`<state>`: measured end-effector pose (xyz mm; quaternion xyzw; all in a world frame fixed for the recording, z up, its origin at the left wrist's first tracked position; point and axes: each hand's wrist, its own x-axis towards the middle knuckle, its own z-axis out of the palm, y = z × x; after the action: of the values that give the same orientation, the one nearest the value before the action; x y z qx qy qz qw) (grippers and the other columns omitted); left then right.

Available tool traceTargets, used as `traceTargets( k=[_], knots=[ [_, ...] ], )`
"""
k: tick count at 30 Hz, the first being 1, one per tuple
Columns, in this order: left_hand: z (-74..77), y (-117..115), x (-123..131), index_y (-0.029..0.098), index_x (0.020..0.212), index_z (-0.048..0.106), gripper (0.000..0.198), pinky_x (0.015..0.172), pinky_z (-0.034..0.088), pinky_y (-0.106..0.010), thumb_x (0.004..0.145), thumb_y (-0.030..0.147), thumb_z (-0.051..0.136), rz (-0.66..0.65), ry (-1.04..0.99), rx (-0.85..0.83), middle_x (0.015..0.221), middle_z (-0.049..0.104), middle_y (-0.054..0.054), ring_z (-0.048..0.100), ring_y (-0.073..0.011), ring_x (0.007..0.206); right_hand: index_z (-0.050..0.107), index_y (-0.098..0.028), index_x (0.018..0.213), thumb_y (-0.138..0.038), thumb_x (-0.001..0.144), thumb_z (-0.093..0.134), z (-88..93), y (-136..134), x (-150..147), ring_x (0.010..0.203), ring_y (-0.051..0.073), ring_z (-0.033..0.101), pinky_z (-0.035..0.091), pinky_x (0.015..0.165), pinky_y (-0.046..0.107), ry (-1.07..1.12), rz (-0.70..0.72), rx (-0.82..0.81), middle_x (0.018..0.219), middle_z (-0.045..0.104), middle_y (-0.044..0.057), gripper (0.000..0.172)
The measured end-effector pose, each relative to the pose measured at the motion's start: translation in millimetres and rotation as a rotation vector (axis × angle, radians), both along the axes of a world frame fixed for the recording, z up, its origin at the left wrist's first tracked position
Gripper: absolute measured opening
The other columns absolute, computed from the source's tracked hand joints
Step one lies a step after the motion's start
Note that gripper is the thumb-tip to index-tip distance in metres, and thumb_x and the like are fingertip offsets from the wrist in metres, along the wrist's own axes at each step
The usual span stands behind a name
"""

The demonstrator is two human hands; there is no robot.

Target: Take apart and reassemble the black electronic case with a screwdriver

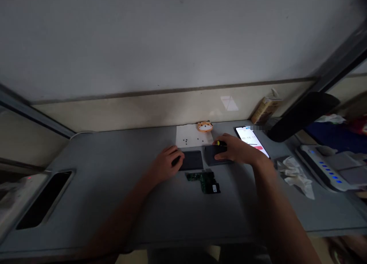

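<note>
My left hand (168,163) rests with curled fingers on the left edge of a dark flat panel (192,160) on the grey desk (114,187). My right hand (233,149) is closed round a small screwdriver with a yellow tip (218,143) and lies over a second dark panel (213,154). A green circuit board (204,179) lies just in front of both panels. Behind them a white sheet (190,136) carries several tiny dark screws (185,141).
An orange animal-shaped object (204,126) sits at the sheet's far edge. A lit phone (252,140) lies to the right, crumpled tissue (295,174) beyond it, and a power strip with blue lights (323,168) further right. A slot (43,202) opens in the desk's left side.
</note>
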<state>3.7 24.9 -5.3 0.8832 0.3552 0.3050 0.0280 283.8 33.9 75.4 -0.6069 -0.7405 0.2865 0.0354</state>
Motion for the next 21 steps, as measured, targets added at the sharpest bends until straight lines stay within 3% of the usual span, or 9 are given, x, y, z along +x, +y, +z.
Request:
traceTargets(
  k=[8, 21],
  knots=[
    [0.2, 1.2, -1.9, 0.021, 0.077, 0.056, 0.02, 0.071, 0.049, -0.028, 0.091, 0.015, 0.043, 0.092, -0.016, -0.211, 0.072, 0.06, 0.0, 0.059, -0.0162, 0.07, 0.071, -0.026, 0.112, -0.031, 0.078, 0.078, -10.1, 4.2, -2.1, 0.094, 0.021, 0.065, 0.05, 0.078, 0.03, 0.046, 0.0, 0.051, 0.116, 0.066, 0.007, 0.035],
    [1.9, -1.2, -0.5, 0.021, 0.078, 0.057, 0.02, 0.075, 0.051, -0.03, 0.092, 0.015, 0.044, 0.149, -0.007, -0.233, 0.074, 0.063, -0.002, 0.061, -0.0173, 0.072, 0.072, -0.026, 0.11, -0.029, 0.078, 0.079, -14.6, 6.3, -4.5, 0.094, 0.023, 0.066, 0.051, 0.079, 0.032, 0.094, 0.013, 0.045, 0.113, 0.066, 0.007, 0.033]
  ],
)
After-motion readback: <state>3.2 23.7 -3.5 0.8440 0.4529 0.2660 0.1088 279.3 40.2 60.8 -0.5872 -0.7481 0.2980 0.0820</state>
